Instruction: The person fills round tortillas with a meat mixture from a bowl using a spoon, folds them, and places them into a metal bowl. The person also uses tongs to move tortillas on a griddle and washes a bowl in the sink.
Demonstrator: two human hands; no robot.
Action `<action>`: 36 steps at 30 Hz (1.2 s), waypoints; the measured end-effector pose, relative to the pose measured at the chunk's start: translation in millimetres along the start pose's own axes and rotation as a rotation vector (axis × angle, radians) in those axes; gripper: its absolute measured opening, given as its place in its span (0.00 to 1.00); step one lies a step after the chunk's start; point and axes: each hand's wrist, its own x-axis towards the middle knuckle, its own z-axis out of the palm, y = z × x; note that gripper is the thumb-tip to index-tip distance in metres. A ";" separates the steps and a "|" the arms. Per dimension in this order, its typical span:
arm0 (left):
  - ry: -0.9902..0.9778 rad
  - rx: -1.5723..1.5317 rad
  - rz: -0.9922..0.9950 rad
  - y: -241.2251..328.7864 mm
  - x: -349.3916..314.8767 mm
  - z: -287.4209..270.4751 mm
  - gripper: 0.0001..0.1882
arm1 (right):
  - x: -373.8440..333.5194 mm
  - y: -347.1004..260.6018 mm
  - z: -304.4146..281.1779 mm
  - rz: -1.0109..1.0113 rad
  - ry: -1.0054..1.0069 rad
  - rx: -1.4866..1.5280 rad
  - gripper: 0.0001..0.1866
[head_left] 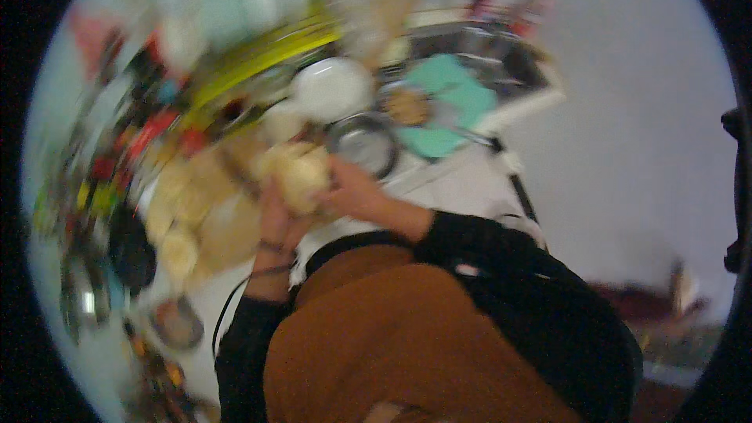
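The largest thing in front of you is the white tabletop [466,190], of which a bare part shows at the right of your hands. Behind the crowded area, a bright yellow strip [270,59] runs slanting across. On your left lies a light brown board [227,231], and on your far right side a green sheet [464,90] is spread flat.

Next in size comes a round white dish [333,88], beyond your hands. Nearer to you than this dish, and just beside your right hand [354,190], there is a round metal bowl [363,146] with a dark rim; I cannot tell what is in it. A black rounded object [131,249] is by the left side of the board; its kind is too blurred to tell.

The pale yellowish piece [301,178] is between your two hands, in front of your body, near the metal bowl. Your left hand [280,213] grasps it from the left and near side, and your right hand grasps it from the right. The fingers of both hands are closed around it, although the blur hides their exact placing.

Smaller are a pale round disc [178,253] at the left part of the board, and a brown round item [407,107] at the left edge of the green sheet.
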 end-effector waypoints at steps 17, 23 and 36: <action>0.151 0.598 -0.285 -57.3 50.5 -27.5 0.25 | -46.9 43.1 -78.2 -0.052 0.314 -0.240 0.17; 0.273 0.652 -0.199 -59.5 70.8 -66.5 0.25 | -1.8 62.4 -85.7 -0.011 0.186 -0.212 0.21; 0.447 0.791 -0.218 -50.8 97.4 -120.5 0.32 | 60.0 92.1 -100.7 -0.193 0.092 -0.144 0.18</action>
